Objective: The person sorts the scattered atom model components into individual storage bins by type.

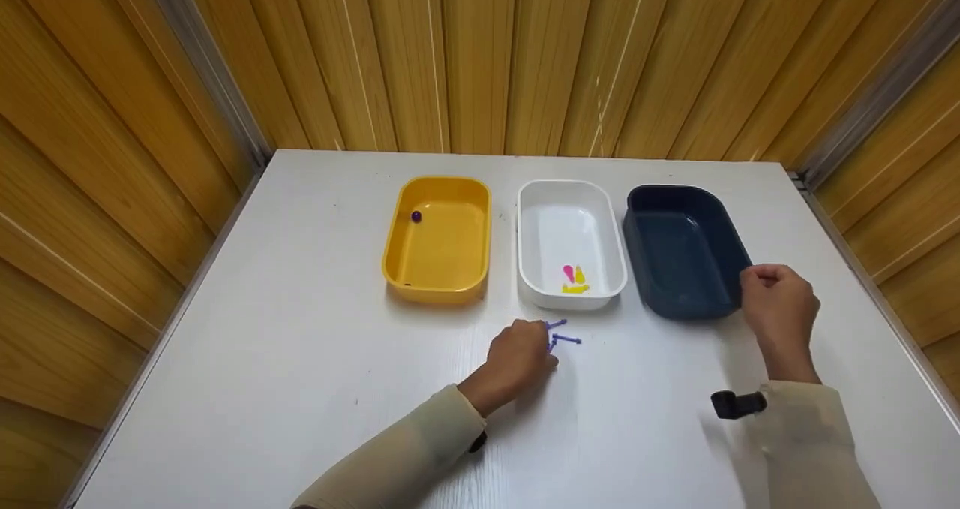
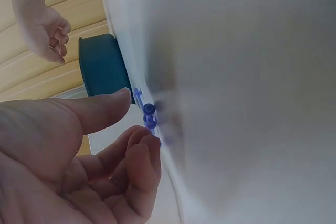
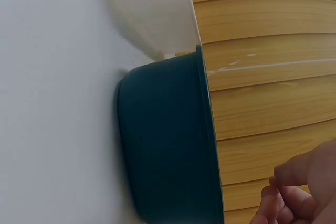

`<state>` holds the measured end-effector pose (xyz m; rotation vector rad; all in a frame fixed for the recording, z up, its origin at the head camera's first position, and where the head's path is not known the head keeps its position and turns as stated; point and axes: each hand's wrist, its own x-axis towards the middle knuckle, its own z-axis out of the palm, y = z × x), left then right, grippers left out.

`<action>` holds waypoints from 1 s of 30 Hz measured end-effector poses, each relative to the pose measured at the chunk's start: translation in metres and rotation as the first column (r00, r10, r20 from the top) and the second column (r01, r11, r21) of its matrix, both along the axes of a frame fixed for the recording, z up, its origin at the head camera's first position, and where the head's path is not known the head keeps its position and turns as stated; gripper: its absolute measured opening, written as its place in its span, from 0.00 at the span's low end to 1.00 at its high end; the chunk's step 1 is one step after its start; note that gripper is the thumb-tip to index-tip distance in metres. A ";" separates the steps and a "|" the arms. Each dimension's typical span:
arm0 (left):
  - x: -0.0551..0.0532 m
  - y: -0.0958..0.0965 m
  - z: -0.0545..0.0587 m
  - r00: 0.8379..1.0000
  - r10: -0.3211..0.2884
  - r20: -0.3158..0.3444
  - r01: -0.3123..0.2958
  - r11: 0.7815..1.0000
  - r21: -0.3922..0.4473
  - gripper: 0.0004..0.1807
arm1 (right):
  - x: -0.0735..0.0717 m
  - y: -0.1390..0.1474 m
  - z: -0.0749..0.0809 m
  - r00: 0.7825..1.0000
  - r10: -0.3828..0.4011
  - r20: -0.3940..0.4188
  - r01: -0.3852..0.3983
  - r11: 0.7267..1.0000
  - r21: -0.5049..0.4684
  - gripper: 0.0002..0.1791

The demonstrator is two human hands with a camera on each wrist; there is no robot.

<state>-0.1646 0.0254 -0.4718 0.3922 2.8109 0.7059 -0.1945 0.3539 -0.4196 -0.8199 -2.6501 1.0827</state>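
Observation:
My left hand point(image 1: 517, 359) is low over the table at a small group of purple plastic sticks point(image 1: 568, 338) with knobbed ends. In the left wrist view its thumb and curled fingers stand apart, with the purple sticks point(image 2: 149, 114) just beyond the fingertips. Part of the group is hidden behind the hand in the head view. My right hand point(image 1: 780, 302) is at the right side of the dark blue bin point(image 1: 686, 310), overlapping its rim in the head view. Its fingers are loosely curled, thumb near the fingertips, and nothing shows between them in the right wrist view.
The white bin point(image 1: 536, 290) in the middle holds two yellow pieces point(image 1: 576, 288) and a pink piece point(image 1: 568, 273). At left, the yellow bin point(image 1: 439, 295) contains a dark purple ball point(image 1: 416, 216) and a tiny dark bit. Wood-patterned panels point(image 1: 480, 58) enclose the white table point(image 1: 300, 359).

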 end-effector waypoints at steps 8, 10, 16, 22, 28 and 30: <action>0.002 0.003 -0.006 0.997 -0.030 -0.072 0.026 0.999 -0.045 0.06 | -0.003 0.021 -0.011 0.996 -0.041 0.078 0.044 0.998 -0.044 0.30; 0.002 0.004 -0.006 0.996 -0.027 -0.080 0.023 0.998 -0.052 0.05 | -0.004 0.025 -0.015 0.994 -0.035 0.100 0.041 0.998 -0.053 0.31; 0.000 0.005 -0.005 0.999 -0.038 -0.016 0.036 0.997 -0.069 0.04 | -0.006 0.033 -0.024 0.987 -0.022 0.158 0.037 0.995 -0.092 0.31; 0.001 0.006 -0.004 0.999 -0.035 -0.033 0.032 0.994 -0.101 0.05 | -0.008 0.037 -0.024 0.982 -0.007 0.189 0.037 0.987 -0.158 0.31; 0.002 0.007 -0.005 0.996 -0.023 -0.089 0.012 0.993 -0.121 0.09 | -0.006 0.039 -0.025 0.986 0.047 0.162 -0.020 0.985 -0.169 0.32; 0.001 0.008 -0.005 0.997 -0.018 -0.069 0.010 0.992 -0.126 0.08 | -0.006 0.038 -0.025 0.984 0.062 0.166 -0.030 0.981 -0.190 0.32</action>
